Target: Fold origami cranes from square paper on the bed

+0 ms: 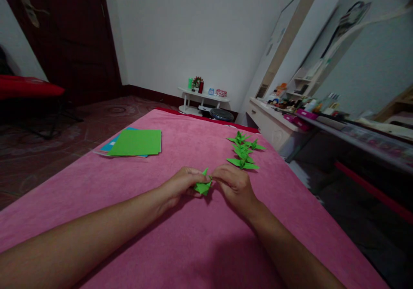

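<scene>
A green origami crane (203, 188) is between my two hands, a little above or on the pink cloth; which of these I cannot tell. My left hand (184, 183) is closed on its body, thumb on top. At its right side, the fingertips of my right hand (235, 186) pinch a small tip of the folded paper. Several finished-looking green paper cranes (242, 151) lie grouped to the right, beyond my right hand. Off to the left, a stack of square paper (137, 142) has a green sheet on top, with blue and white edges showing beneath.
The pink cloth (193, 246) covers the wide surface in front of me. Along the right stands a cluttered dresser (274, 119). A low white shelf (206, 94) with small items is by the far wall, and a dark door (67, 35) is at the left.
</scene>
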`<action>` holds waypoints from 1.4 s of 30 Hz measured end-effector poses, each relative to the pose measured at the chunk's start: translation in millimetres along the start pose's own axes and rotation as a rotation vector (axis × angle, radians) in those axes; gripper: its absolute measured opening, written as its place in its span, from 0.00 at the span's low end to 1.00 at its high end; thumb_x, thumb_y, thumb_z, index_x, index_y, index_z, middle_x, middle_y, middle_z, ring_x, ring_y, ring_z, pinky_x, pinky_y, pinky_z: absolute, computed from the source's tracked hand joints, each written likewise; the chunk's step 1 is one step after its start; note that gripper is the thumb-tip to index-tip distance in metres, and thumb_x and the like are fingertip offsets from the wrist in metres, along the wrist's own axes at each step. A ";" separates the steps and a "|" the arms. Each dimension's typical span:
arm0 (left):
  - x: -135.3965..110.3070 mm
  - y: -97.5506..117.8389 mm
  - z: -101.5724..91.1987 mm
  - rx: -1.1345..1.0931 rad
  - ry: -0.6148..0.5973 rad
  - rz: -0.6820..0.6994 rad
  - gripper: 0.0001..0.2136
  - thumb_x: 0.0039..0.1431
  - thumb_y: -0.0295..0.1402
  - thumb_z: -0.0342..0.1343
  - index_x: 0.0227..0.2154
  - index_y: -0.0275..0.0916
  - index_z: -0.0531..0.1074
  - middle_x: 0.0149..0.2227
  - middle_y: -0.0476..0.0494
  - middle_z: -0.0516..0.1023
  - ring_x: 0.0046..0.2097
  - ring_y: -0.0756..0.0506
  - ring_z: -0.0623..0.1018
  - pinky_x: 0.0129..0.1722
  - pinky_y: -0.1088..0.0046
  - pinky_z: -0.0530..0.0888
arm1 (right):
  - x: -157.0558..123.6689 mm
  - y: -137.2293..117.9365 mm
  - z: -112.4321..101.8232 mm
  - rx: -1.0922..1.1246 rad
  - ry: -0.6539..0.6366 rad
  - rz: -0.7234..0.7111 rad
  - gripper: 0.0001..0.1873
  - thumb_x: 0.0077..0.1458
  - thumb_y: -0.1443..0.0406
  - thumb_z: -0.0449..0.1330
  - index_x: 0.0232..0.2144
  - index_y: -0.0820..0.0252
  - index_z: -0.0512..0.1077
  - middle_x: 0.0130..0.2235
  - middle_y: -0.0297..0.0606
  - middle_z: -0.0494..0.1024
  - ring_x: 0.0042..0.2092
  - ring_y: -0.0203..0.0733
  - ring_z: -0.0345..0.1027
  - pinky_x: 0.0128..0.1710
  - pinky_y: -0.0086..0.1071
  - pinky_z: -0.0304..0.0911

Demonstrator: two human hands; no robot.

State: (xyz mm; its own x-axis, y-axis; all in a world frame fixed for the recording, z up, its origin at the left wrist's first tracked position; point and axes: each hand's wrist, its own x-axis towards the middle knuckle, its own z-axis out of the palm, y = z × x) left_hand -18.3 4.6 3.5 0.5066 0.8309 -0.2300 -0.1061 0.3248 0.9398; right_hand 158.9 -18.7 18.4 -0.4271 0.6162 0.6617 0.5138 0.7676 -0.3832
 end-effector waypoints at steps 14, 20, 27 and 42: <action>-6.0 7.6 4.4 -0.159 -0.047 -0.072 0.09 0.40 0.33 0.62 0.25 0.33 0.74 0.25 0.46 0.73 0.28 0.50 0.72 0.28 0.74 0.69 | -9.9 11.8 -1.6 -0.133 -0.015 -0.217 0.16 0.54 0.74 0.52 0.44 0.57 0.70 0.38 0.43 0.76 0.40 0.40 0.69 0.39 0.34 0.66; -7.7 8.7 3.1 -0.246 -0.131 -0.104 0.08 0.44 0.33 0.61 0.26 0.34 0.75 0.25 0.47 0.73 0.27 0.52 0.70 0.27 0.76 0.67 | -11.3 13.1 -2.8 -0.122 0.010 -0.252 0.16 0.55 0.73 0.52 0.44 0.58 0.71 0.38 0.44 0.76 0.39 0.41 0.70 0.38 0.35 0.67; -4.9 5.6 2.0 -0.127 -0.081 0.117 0.08 0.45 0.34 0.61 0.22 0.33 0.74 0.21 0.47 0.70 0.24 0.52 0.68 0.27 0.75 0.65 | -9.2 3.6 2.4 0.083 0.087 -0.043 0.13 0.52 0.74 0.56 0.39 0.58 0.73 0.37 0.41 0.76 0.39 0.40 0.70 0.40 0.35 0.67; -1.4 9.4 -6.6 0.542 0.044 0.696 0.04 0.51 0.29 0.57 0.28 0.38 0.78 0.39 0.42 0.73 0.42 0.46 0.73 0.41 0.70 0.68 | 7.5 -8.9 1.6 0.217 0.040 0.373 0.03 0.49 0.69 0.61 0.24 0.61 0.73 0.26 0.34 0.73 0.29 0.35 0.66 0.29 0.28 0.60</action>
State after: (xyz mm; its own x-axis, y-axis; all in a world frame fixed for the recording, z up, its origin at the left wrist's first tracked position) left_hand -25.6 9.5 11.0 0.4437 0.7805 0.4405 0.0480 -0.5115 0.8579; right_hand 149.9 -20.6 25.8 -0.2103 0.8545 0.4751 0.4576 0.5154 -0.7245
